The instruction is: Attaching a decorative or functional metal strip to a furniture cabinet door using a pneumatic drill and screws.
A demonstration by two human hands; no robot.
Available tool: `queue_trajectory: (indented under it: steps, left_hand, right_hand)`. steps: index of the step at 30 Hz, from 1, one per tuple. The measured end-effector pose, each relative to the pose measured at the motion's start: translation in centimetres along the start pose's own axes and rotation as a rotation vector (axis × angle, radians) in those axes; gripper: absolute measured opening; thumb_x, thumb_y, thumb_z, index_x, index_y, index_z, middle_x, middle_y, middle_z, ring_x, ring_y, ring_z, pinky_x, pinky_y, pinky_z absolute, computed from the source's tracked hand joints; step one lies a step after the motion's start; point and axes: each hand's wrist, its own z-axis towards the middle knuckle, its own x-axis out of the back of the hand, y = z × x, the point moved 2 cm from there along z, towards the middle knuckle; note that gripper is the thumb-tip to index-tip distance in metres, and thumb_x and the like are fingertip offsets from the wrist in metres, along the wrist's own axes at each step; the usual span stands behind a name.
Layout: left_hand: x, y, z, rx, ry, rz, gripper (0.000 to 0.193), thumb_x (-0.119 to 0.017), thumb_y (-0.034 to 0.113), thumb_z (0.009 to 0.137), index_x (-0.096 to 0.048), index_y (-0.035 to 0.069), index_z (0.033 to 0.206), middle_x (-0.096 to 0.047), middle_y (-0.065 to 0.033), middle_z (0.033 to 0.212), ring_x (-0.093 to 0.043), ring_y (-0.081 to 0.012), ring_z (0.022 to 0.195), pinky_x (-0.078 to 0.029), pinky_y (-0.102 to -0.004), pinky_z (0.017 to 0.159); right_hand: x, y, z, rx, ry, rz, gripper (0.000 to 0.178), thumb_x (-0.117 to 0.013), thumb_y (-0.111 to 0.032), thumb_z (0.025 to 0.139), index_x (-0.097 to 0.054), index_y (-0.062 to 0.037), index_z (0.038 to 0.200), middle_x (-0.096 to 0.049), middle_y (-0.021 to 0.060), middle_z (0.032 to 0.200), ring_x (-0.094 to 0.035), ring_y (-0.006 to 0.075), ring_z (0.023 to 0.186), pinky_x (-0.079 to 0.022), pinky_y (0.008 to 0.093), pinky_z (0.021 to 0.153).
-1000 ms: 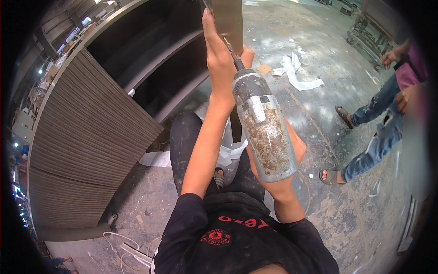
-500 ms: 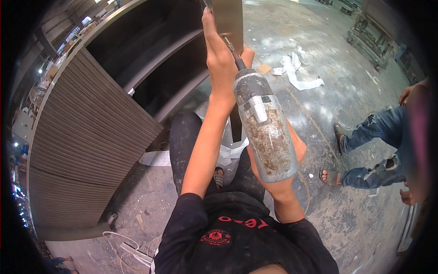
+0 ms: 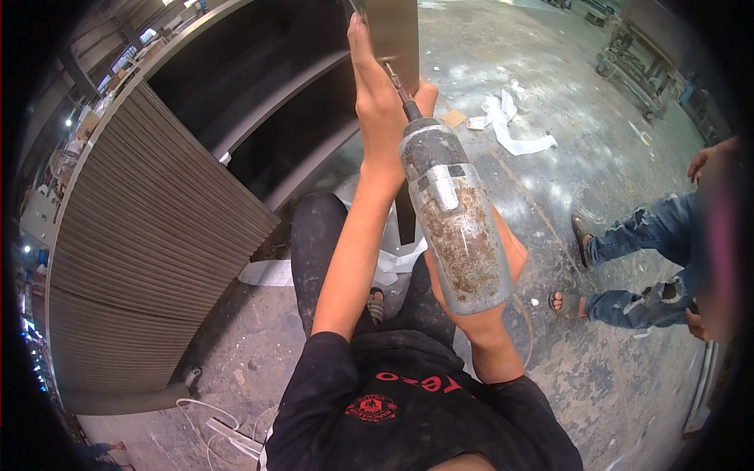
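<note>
Co-worker [image 3: 652, 228]: shifting stance since a second ago.
Driver [image 3: 459, 228]: pointing toward brown panel [image 3: 397, 35], likely feeling heavy, rigid.
Right hand [image 3: 509, 250]: gripping it from below, seemingly offering best control.
Left hand [image 3: 382, 118]: clasping panel.

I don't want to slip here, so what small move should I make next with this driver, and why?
Probably press the power driver lightly forward with your right hand to seat its bit. The bit points at the brown panel, with its tip seemingly at the surface, though firm contact is hard to confirm. Your left hand grips the panel close beside it.
</note>
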Motion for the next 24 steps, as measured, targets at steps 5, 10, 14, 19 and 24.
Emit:
queue_trajectory:
  steps: [5, 10, 14, 19, 24]
  left_hand:
    - [-0.3, -0.6, 0.1, -0.037, 0.004, -0.002, 0.094, -0.064, 0.001, 0.072, -0.010, -0.006, 0.149, -0.024, -0.0334, 0.150, -0.029, -0.0487, 0.138, -0.028, -0.0456, 0.115]
    - [-0.6, -0.7, 0.2, -0.096, 0.154, -0.011, 0.083, -0.064, 0.008, 0.071, -0.028, 0.003, 0.146, -0.058, -0.0199, 0.114, -0.063, -0.0266, 0.093, -0.051, -0.0365, 0.087]
    - [-0.3, -0.3, 0.2, -0.081, 0.135, -0.010, 0.083, -0.063, 0.005, 0.072, -0.027, 0.003, 0.146, -0.058, -0.0194, 0.114, -0.063, -0.0262, 0.093, -0.050, -0.0363, 0.089]
    - [1.2, -0.1, 0.9, -0.091, 0.018, -0.081, 0.090, -0.065, 0.008, 0.077, -0.015, 0.001, 0.152, -0.029, -0.0231, 0.153, -0.035, -0.0364, 0.138, -0.027, -0.0389, 0.115]
    - [1.7, -0.4, 0.9, -0.101, 0.028, -0.071, 0.091, -0.064, 0.004, 0.076, -0.014, 0.001, 0.152, -0.029, -0.0246, 0.152, -0.034, -0.0364, 0.139, -0.028, -0.0393, 0.115]
  right_hand:
    - [-0.1, -0.1, 0.1, 0.003, 0.019, 0.018, 0.028, -0.075, -0.005, 0.069, -0.056, 0.0042, 0.087, -0.051, 0.0149, 0.072, -0.053, 0.0326, 0.060, -0.044, 0.0347, 0.055]
    - [0.4, -1.1, 0.7, -0.041, -0.036, -0.014, 0.030, -0.075, -0.005, 0.069, -0.056, 0.0040, 0.089, -0.052, 0.0153, 0.074, -0.055, 0.0334, 0.062, -0.045, 0.0348, 0.057]
    - [0.4, -2.9, 1.8, 0.004, 0.018, -0.046, 0.034, -0.076, -0.007, 0.067, -0.057, 0.0031, 0.093, -0.057, 0.0171, 0.079, -0.058, 0.0370, 0.068, -0.048, 0.0355, 0.062]
    - [0.9, -3.8, 2.7, -0.004, 0.064, -0.079, 0.045, -0.078, -0.009, 0.063, -0.058, 0.0037, 0.101, -0.061, 0.0193, 0.085, -0.062, 0.0401, 0.075, -0.050, 0.0354, 0.066]
    - [1.0, -4.2, 3.0, 0.034, 0.005, -0.160, 0.050, -0.080, -0.011, 0.062, -0.058, 0.0036, 0.104, -0.061, 0.0194, 0.089, -0.062, 0.0389, 0.079, -0.049, 0.0348, 0.070]
